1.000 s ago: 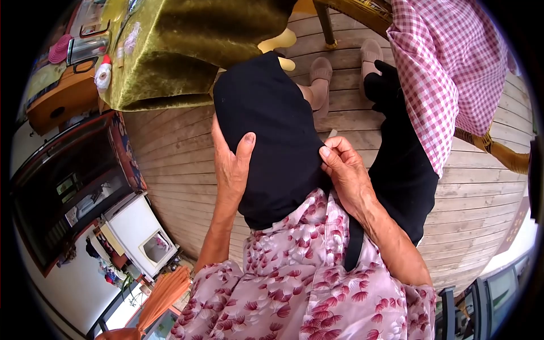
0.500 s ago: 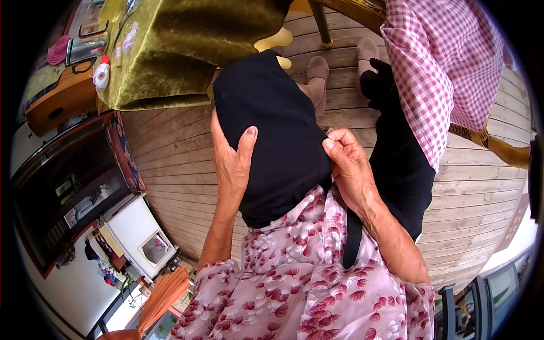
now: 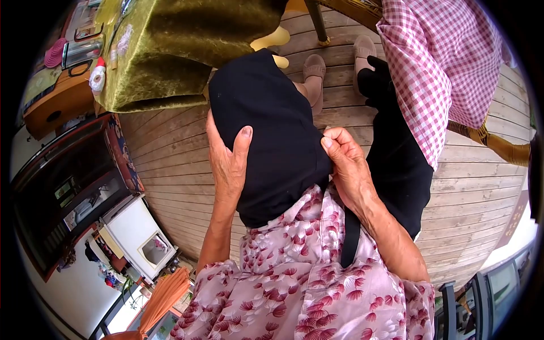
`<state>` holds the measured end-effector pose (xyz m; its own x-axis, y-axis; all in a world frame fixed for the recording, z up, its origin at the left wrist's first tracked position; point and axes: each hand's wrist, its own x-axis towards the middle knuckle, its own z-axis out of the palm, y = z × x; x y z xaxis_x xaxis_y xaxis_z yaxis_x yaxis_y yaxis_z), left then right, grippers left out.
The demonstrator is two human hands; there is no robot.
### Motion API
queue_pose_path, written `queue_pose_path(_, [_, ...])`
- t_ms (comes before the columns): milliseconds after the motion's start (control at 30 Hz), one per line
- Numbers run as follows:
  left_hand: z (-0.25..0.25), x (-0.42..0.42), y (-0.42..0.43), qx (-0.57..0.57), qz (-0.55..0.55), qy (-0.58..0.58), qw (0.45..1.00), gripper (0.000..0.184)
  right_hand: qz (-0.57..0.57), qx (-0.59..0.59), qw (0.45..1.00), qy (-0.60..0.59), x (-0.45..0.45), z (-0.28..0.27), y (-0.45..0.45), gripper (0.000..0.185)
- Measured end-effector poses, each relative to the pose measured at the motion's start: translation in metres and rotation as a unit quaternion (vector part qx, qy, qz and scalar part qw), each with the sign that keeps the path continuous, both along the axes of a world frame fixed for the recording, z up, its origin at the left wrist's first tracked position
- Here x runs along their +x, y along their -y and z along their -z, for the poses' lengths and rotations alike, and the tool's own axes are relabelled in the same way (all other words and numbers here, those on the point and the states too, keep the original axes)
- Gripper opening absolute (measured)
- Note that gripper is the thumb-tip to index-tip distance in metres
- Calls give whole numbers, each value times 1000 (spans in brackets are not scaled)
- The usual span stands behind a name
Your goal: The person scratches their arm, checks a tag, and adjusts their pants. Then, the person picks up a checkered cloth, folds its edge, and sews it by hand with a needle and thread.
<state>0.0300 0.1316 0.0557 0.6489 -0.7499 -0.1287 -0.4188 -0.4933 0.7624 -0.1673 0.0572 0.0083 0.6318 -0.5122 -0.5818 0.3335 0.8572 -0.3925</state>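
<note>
Black cloth (image 3: 263, 124) lies over my leg in the middle of the view. Against its left side rests my left hand (image 3: 228, 161), thumb stretched over the top and apart from the index finger; the other fingers are mostly hidden at the cloth's edge. My right hand (image 3: 347, 164) pinches the right edge of the same cloth between thumb and fingertips. A black strap (image 3: 351, 241) hangs below my right wrist, over the floral shirt (image 3: 283, 283). More black fabric (image 3: 399, 170) extends to the right of my right hand.
A table with a green velvet cover (image 3: 170, 51) stands at the upper left, holding a white spool with a red top (image 3: 97, 78). Pink checked cloth (image 3: 425, 68) drapes over a chair (image 3: 504, 148) at the right. Two shoes (image 3: 314, 67) rest on the plank floor (image 3: 175, 153).
The view has shifted slightly, so the table, shoes and checked cloth sit a little further left. Both hands keep nearly the same places on the black cloth.
</note>
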Motion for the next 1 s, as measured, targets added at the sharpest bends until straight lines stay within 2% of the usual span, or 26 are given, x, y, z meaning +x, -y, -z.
queue_pose_path(1000, [1,1,-1,1,1,14,1000,72,-24,2,999,-23,-1,5,-2,7])
